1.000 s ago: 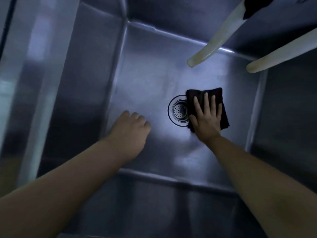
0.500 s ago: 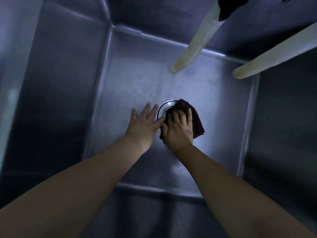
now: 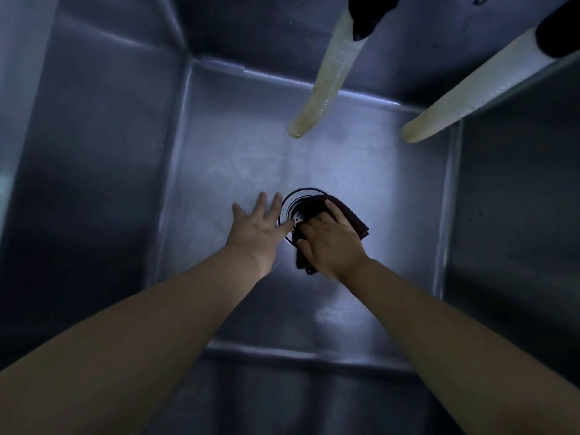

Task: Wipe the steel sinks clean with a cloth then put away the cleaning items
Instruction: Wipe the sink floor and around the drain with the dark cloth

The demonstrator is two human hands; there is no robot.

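Down at the bottom of the deep steel sink (image 3: 219, 146), both bare arms reach toward the drain (image 3: 293, 211). Her or his right hand (image 3: 331, 243) lies on a dark cloth (image 3: 353, 219), fingers bent over the bunched fabric and pressing it against the sink floor at the drain's right edge; the thumb curls round the cloth's near side, so the hand is grasping it rather than just lying flat. Part of the cloth covers the right half of the drain ring, and a fold of it sticks out below the wrist.

The left hand (image 3: 255, 229) rests flat on the sink floor just left of the drain, fingers straight and spread, holding nothing. Its thumb reaches onto the drain's rim, nearly meeting the right hand's fingertips.

Overhead, two pale hoses (image 3: 324, 73) hang into the basin from the far side, their open ends well above the floor and apart from both hands. The perforated strainer shows in the uncovered left part of the drain.
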